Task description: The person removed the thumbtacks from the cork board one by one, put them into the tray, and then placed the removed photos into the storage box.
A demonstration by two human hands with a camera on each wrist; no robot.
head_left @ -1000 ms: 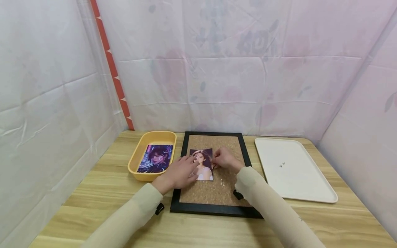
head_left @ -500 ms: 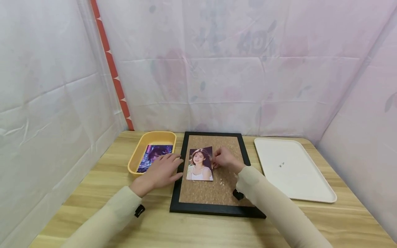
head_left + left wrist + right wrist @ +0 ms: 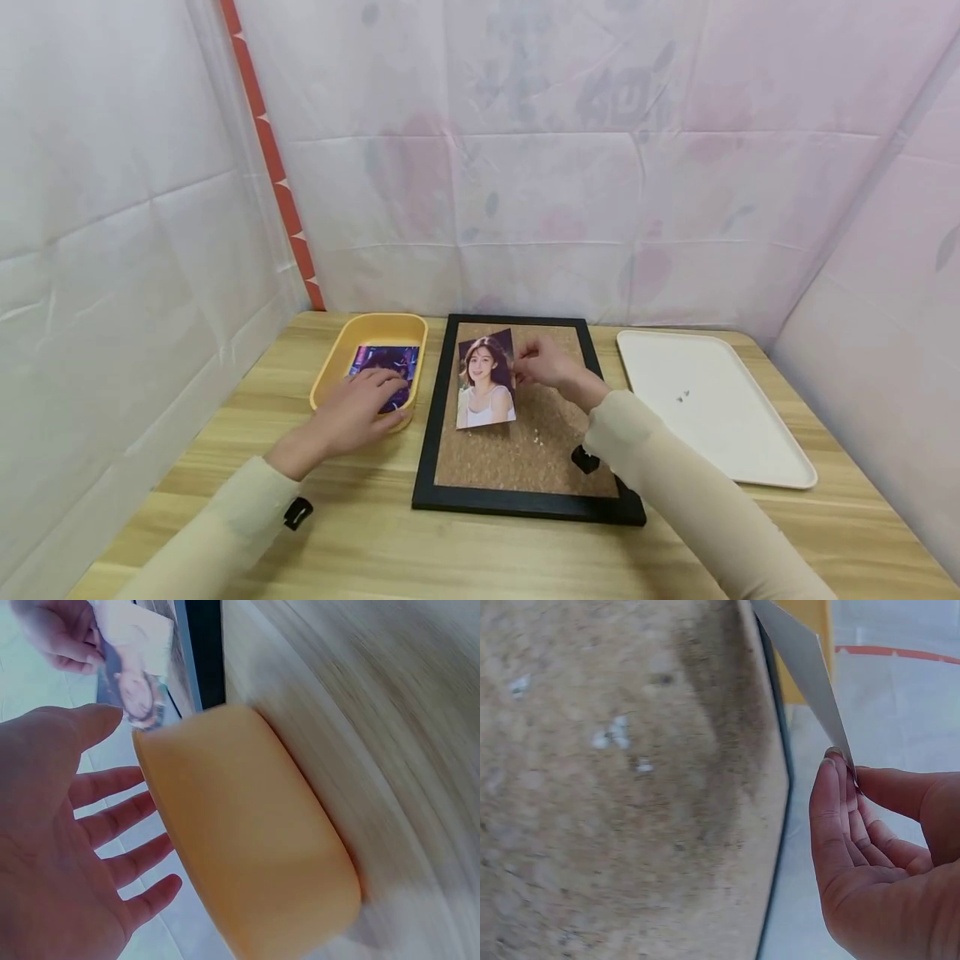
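Observation:
My right hand [image 3: 551, 364] pinches the right edge of a portrait photo [image 3: 486, 383] between thumb and fingers. The right wrist view shows the photo's pale back [image 3: 810, 671] lifted off the cork board [image 3: 555, 450], which has a black frame. Over the near edge of a yellow plastic basin [image 3: 324, 379] hovers my left hand [image 3: 352, 414], fingers spread and relaxed, holding nothing. It partly covers a dark purple-blue picture [image 3: 403, 360] lying in the basin. In the left wrist view the fingertips are right at the basin's rim [image 3: 161, 802].
A white tray [image 3: 720, 433] stands right of the board with a few tiny dark bits [image 3: 683, 397] on it. Small white specks [image 3: 615, 733] lie on the cork. Pale cloth walls [image 3: 540, 192] enclose the back and sides of the wooden table [image 3: 360, 550].
My left hand has left the photo and moved left to the basin. My right hand has raised the photo from the cork, and it now tilts upward.

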